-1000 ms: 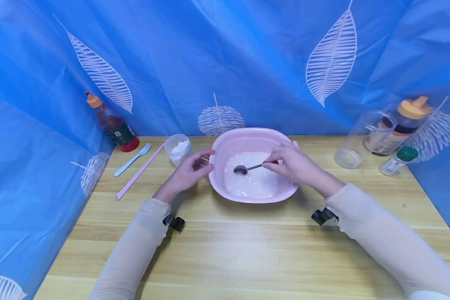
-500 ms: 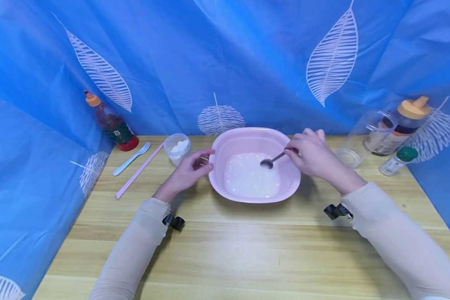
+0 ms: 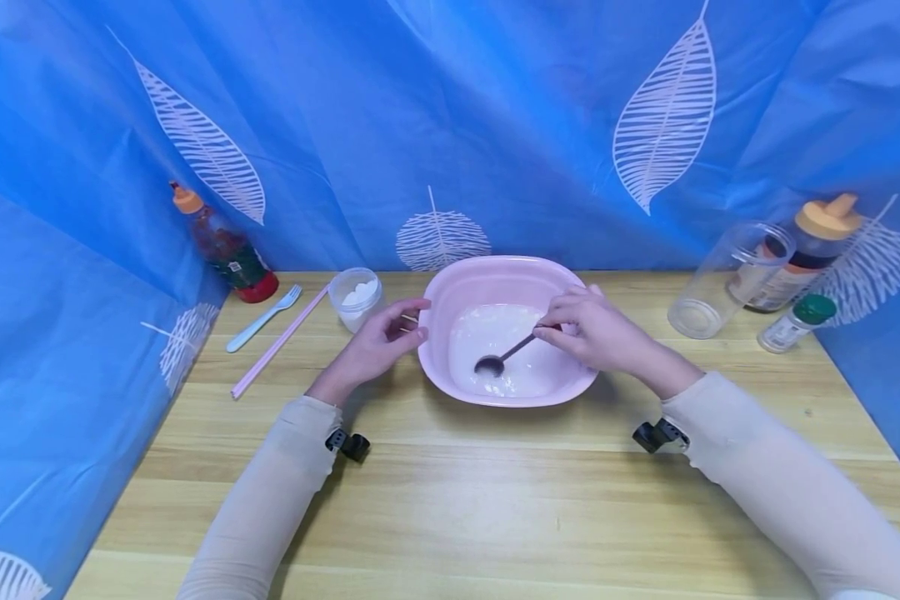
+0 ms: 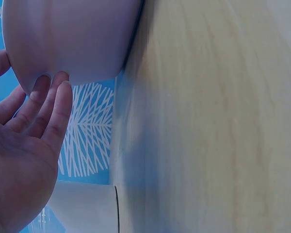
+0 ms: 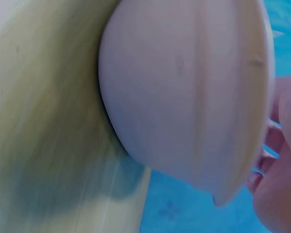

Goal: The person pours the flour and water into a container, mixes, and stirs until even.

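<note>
- Red bottle (image 3: 225, 246), fork (image 3: 258, 323) and pink stick (image 3: 279, 343) sit at the bench's (image 3: 457, 500) far left; whether the stick is one piece or two, I can't tell.
- The tub (image 3: 351, 315) stands just beside my left grip (image 3: 371, 346), which partly covers it; a backward swing of that wrist might knock it.
- My left grip is loosely bent, not closed, fingertips against the bowl's (image 3: 498, 285) left side. That touch looks light, so a hard shove from inside could slide the bowl.
- The bowl is mid-bench, white liquid (image 3: 465, 342) in its bottom — a fast sweep could splash it over the rim.
- The spoon (image 3: 512, 351) slants inside; how deep its head dips is hard to make out.
- My right grip (image 3: 588, 329) pinches the handle, covering its end. Should the pinch loosen, the spoon could drop in. My wrist view cuts off this grip — the bowl's wall hides the spoon.
- Far right, the clear cup (image 3: 697, 319) overlaps the dark bottle (image 3: 813, 242), beside the shaker (image 3: 783, 333); labels are unreadable.
</note>
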A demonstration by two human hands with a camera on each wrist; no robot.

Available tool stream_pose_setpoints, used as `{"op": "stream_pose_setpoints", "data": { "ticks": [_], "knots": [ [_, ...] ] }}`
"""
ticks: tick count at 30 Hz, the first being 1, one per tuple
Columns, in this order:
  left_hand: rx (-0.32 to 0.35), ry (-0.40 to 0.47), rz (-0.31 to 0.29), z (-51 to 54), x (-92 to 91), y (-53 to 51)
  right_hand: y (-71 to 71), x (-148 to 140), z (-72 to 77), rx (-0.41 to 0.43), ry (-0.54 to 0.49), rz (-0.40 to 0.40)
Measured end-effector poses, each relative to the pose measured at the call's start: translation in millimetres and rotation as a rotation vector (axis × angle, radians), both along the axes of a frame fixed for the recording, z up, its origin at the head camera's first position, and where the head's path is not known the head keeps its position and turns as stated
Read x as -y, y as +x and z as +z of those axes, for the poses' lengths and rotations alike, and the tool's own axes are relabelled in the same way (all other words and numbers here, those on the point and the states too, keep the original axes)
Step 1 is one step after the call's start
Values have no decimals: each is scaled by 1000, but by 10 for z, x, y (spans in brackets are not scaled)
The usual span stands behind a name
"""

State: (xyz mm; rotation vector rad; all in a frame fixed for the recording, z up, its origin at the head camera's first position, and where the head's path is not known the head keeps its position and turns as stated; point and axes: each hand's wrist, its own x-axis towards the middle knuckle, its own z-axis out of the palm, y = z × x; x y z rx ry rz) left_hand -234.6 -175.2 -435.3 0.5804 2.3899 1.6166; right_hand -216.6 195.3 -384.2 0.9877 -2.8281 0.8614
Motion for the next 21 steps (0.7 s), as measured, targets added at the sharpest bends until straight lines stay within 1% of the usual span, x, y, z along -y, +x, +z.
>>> {"op": "stream_pose_setpoints", "data": {
  "ticks": [3, 6, 9, 12, 16, 18, 21],
  "knots": [
    [4, 5, -1, 0, -9, 2, -32, 79, -40, -66, 3, -35],
    [5, 7, -2, 4, -15, 6, -74, 103, -55, -148, 27, -78],
    [3, 8, -1, -3, -15, 2, -108, 67, -38, -224, 84, -123],
    [1, 6, 3, -4, -13, 0, -126, -28, 12, -278, 152, -160],
    [-1, 0, 3, 5, -17, 0, -99, -209, 127, -300, 218, -160],
    [2, 0, 3, 6, -18, -3, -71, -296, 188, -297, 232, -137],
    [4, -3, 9, -4, -8, -11, -31, -397, 245, -283, 224, -89]
  ]
}}
